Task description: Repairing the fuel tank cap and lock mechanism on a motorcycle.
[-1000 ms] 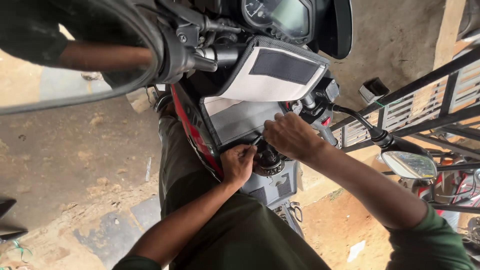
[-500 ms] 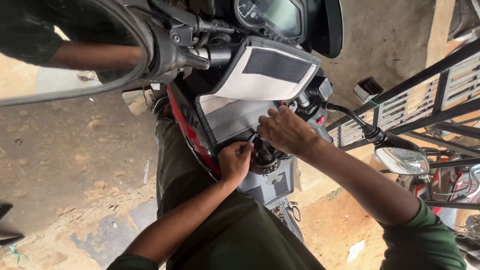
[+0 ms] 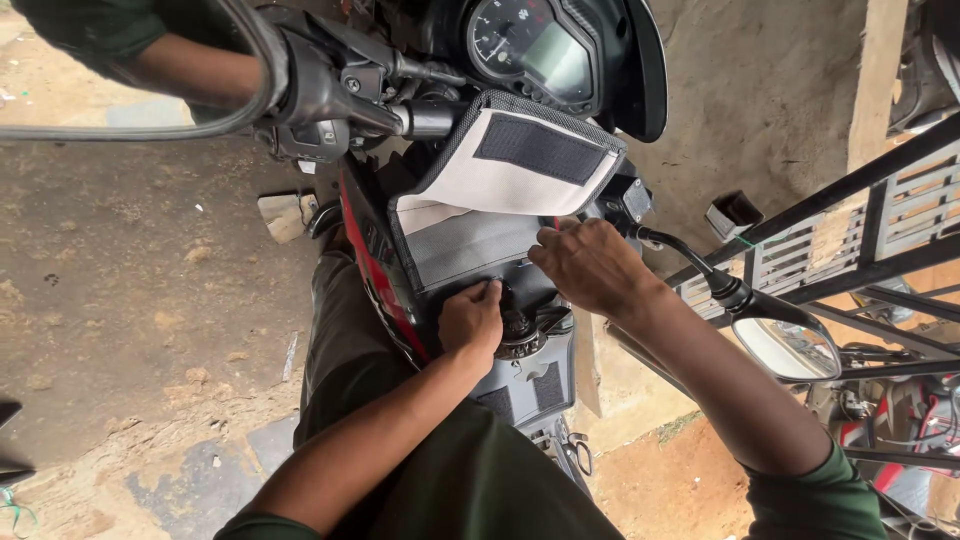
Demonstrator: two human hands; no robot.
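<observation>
Seated astride a red-and-black motorcycle, seen from above. Left hand curled at the rim of the fuel filler cap, fingers drawn together in a pinch on something small at the cap's left edge; too hidden to tell whether a key or a screw. Right hand hovering just above and right of the cap, fingers bent and close together, tips pressed to the lower edge of the grey tank bag; cannot tell whether gripping anything.

Tank bag's flap thrown open and folded forward of the cap toward the handlebar, white lining and black hook-and-loop strip showing. Cap thus uncovered, sitting low on the tank between bag and seat, apparently not lifted clear; ring of the filler visible beneath the left thumb. Two smaller fastening patches exposed on the cover behind the cap, toward the rider.

By the look of things: cover peeled back and access to the cap gained, with the work at the cap itself in hand and unfinished; flap yet to be folded down and pressed shut.

Instrument cluster well ahead of the cap; right mirror off to the cap's right, near a black metal gate. Another person's green sleeve far ahead and left of the cap, beyond the left mirror rim. Dirt floor to the cap's left.
</observation>
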